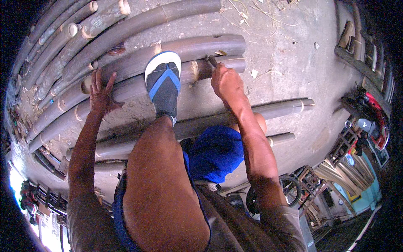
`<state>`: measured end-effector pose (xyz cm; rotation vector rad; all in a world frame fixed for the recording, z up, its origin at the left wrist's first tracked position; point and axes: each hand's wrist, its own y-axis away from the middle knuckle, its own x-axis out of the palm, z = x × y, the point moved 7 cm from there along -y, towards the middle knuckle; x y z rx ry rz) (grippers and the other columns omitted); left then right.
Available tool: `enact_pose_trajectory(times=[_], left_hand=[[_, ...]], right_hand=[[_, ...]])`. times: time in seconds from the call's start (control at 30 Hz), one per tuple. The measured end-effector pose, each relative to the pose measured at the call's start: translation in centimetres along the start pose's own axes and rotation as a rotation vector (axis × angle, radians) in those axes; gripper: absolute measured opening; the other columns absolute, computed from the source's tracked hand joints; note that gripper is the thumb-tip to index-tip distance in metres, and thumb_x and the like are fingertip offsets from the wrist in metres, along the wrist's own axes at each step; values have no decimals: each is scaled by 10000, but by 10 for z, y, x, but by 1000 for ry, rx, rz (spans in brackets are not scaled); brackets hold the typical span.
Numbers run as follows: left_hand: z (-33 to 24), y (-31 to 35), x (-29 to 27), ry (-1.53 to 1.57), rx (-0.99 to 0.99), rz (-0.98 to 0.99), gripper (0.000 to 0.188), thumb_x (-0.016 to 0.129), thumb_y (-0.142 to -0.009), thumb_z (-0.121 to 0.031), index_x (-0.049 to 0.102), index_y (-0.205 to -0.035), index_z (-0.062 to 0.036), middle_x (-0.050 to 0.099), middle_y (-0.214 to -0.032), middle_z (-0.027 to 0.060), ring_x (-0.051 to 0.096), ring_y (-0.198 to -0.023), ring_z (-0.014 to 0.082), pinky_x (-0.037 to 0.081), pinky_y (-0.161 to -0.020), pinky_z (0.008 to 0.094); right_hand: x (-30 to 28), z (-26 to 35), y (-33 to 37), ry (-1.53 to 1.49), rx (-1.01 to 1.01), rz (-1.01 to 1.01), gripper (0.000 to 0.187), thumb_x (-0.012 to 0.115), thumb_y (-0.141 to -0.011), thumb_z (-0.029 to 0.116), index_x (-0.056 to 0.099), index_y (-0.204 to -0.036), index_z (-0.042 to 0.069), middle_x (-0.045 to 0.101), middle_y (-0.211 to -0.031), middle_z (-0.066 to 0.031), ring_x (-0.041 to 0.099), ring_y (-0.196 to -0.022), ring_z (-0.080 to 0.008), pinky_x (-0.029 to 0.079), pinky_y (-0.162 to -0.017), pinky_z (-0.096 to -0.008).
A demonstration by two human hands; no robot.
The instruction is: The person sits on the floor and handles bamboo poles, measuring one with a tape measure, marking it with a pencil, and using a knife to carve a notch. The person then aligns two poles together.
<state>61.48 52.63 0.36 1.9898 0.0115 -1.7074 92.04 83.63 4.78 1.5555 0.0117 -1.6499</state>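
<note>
A dark bamboo pole (133, 89) lies across the floor under my foot, which wears a dark sock and a blue-and-white flip-flop (165, 82). My left hand (100, 91) is open on the poles to the left of the foot, fingers spread. To the right of the foot, near the pole's right end, my right hand (227, 80) is closed around a short dark tool (213, 61). Its tip meets the bamboo; most of it is hidden in the fist, so its kind is unclear. A pale chip or cut (221, 53) shows beside the tip.
Another bamboo pole (201, 45) lies just beyond, and several more poles (84, 35) fill the far left. Nearer my body lies a thinner pole (285, 108). Stringy scraps (268, 14) litter the concrete floor. A red motorbike (375, 113) and stacked wood (354, 54) stand at right.
</note>
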Motion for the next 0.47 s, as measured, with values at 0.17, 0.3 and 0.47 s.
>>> enact_pose_trajectory(times=[0.17,0.3,0.47], left_hand=[[0,-1,0,9,-21,-5,1460,990,-380,-475,233,-1624,-384,116,-1673,220,156,-1524,510,353,-1120,685],[5,3,7,35,-24,33,1420,989,-405,-461,250,-1616,-393,117,-1675,208,138,-1531,501,364,-1121,687],[4,-1,4,7,-85,175,1402,986,-436,-489,240,-1619,-399,122,-1676,206,107,-1541,491,347,-1135,697]], right_hand=[[-4,5,-7,48,18,47,284,524,-996,251,649,-922,7,697,-818,-320,725,-814,-481,596,-688,-555],[-9,12,-11,116,30,160,255,501,-977,201,672,-1002,12,734,-920,-259,753,-862,-422,624,-752,-486],[1,2,-17,51,85,153,280,546,-999,295,679,-978,49,722,-873,-294,730,-844,-489,599,-739,-565]])
